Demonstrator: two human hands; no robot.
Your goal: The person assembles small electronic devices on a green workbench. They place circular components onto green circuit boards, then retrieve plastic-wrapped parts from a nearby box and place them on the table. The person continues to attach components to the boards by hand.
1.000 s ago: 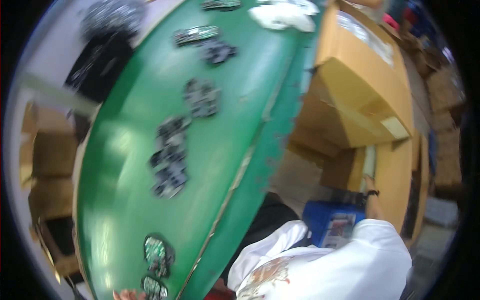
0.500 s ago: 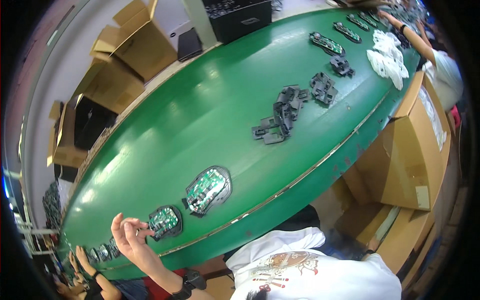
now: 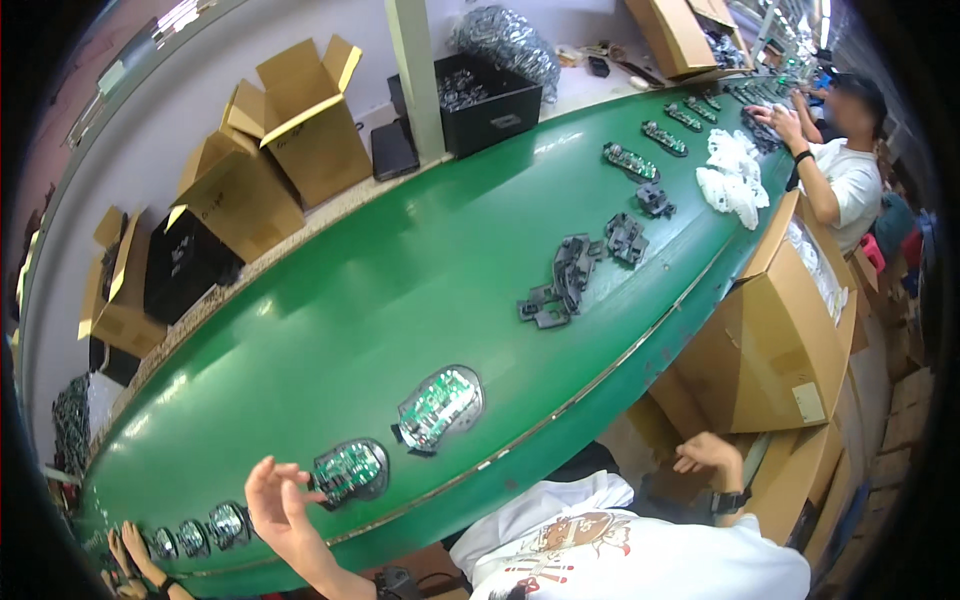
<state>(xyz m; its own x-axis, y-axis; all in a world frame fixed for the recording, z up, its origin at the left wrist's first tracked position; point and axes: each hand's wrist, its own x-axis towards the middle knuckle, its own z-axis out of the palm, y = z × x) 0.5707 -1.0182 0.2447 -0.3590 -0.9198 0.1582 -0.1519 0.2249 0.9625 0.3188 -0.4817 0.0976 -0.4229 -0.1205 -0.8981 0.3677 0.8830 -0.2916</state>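
Observation:
My left hand is at the near left edge of the green belt, thumb and fingers apart. Its fingertips meet the edge of a dark, rounded housing with a green circuit board; it does not grip it visibly. Just right of that lies a larger housing with a green board. Away from the belt, my right hand hangs over the space beside the cardboard box, fingers curled in, nothing visible in them. Black plastic parts lie in a loose pile further along the belt.
A large cardboard box holding white bags stands at the right. White plastic pieces and several board assemblies lie up the belt. Open cartons and a black bin line the far side. A co-worker is at the far right.
The view has shifted, so belt items appear lower. My right hand has come up into plain sight at the right. My left hand stays beside the same housing.

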